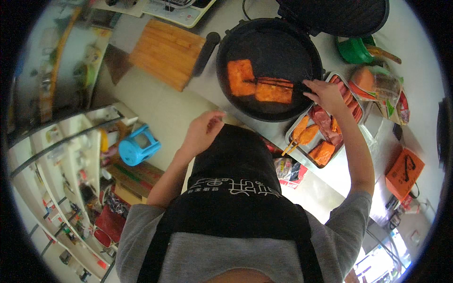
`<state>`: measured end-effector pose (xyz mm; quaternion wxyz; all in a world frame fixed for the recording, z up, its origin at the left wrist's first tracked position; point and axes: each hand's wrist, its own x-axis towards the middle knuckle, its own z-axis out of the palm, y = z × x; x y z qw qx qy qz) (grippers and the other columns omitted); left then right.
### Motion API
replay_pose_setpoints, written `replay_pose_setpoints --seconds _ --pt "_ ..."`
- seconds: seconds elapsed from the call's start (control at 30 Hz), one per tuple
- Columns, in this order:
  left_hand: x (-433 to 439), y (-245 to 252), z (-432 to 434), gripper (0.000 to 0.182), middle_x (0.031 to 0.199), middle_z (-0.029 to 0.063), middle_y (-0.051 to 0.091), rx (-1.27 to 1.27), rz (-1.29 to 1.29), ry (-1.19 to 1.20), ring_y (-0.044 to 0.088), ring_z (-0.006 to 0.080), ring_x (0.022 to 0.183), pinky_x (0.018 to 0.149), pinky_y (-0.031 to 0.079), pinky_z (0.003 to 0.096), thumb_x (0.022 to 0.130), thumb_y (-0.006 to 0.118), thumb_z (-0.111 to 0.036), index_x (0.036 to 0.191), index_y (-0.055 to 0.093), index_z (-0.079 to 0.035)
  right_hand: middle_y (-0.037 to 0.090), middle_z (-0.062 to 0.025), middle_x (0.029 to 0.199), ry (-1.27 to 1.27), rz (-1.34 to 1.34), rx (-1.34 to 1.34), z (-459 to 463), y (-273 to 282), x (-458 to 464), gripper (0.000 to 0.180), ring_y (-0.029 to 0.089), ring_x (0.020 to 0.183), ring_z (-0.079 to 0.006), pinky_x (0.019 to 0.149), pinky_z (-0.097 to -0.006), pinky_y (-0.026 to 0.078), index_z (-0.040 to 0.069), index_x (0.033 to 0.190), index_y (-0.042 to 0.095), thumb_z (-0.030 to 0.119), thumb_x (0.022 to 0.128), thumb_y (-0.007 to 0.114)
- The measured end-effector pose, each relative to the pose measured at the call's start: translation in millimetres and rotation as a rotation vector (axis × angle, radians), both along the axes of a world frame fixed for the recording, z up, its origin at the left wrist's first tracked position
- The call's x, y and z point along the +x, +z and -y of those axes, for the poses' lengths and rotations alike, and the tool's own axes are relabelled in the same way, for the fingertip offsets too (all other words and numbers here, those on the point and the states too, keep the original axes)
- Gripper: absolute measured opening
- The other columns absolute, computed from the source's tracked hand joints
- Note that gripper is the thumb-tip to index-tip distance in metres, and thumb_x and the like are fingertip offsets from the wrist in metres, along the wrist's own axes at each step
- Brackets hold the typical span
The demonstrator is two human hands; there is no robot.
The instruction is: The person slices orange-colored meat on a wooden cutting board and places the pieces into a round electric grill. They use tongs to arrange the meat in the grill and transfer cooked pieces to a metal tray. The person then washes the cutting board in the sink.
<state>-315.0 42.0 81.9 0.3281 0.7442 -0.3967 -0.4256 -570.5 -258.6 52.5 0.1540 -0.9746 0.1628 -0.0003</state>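
Note:
Two orange-coated flat slabs of food (240, 78) lie in the lower left and middle of a round black electric griddle (272, 46). Over the griddle's right rim reaches my right hand (324, 93), its fingers apart and nothing visible in them. Below that hand, a metal tray (308, 161) holds sausages (348, 97), a piece of dark red meat (325, 123), skewered orange pieces (306, 134) and an orange chunk (322, 152). My left hand (203, 134) is loosely curled in front of the griddle, beside my black apron (233, 159). Its inner side is partly hidden.
The griddle's raised lid (336, 14) stands behind it. On its left are a wooden cutting board (168, 53) and a black handle (207, 53). A green container (355, 49), plastic food packages (378, 85) and an orange box (405, 173) stand right. A blue stool (139, 145) is on the floor.

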Motion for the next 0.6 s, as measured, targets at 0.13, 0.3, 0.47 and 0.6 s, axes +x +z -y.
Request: replay_pose_setpoints --seconds 0.13,0.3,0.47,0.6 --pt "0.8 -2.5 4.3 0.023 0.078 0.0048 0.058 -0.003 0.033 -0.024 0.054 0.0120 0.068 0.061 0.045 0.0249 0.085 0.059 -0.009 0.107 0.058 -0.006 0.060 -0.0095 0.083 -0.029 -0.046 0.010 -1.5 6.0 -8.7 0.034 0.061 0.074 -0.0281 0.061 -0.0376 0.050 0.012 0.110 0.056 0.031 0.082 0.060" --pt "1.4 -2.0 10.9 0.024 0.078 0.0048 0.058 -0.036 0.040 -0.073 0.054 0.0119 0.068 0.061 0.045 0.0254 0.085 0.059 -0.011 0.108 0.057 -0.006 0.060 -0.0099 0.082 -0.037 0.006 0.012 -8.6 -0.5 -3.1 0.036 0.061 0.075 -0.0288 0.063 -0.0381 0.050 0.012 0.112 0.056 0.030 0.081 0.060" --pt "5.2 0.4 19.0 0.024 0.079 0.0046 0.058 -0.023 0.033 -0.095 0.054 0.0114 0.068 0.062 0.045 0.0253 0.085 0.058 -0.009 0.108 0.057 -0.006 0.060 -0.0113 0.082 -0.051 -0.025 0.059 -13.4 8.8 -13.2 0.036 0.061 0.076 -0.0296 0.064 -0.0389 0.050 0.011 0.112 0.056 0.030 0.081 0.060" --pt "6.9 3.5 20.4 0.024 0.080 0.0047 0.058 -0.003 0.012 -0.110 0.053 0.0115 0.068 0.062 0.045 0.0252 0.084 0.058 -0.009 0.108 0.057 -0.006 0.060 -0.0105 0.083 -0.094 -0.043 0.046 -17.5 15.0 0.6 0.037 0.060 0.075 -0.0285 0.066 -0.0377 0.048 0.009 0.110 0.058 0.030 0.080 0.061"
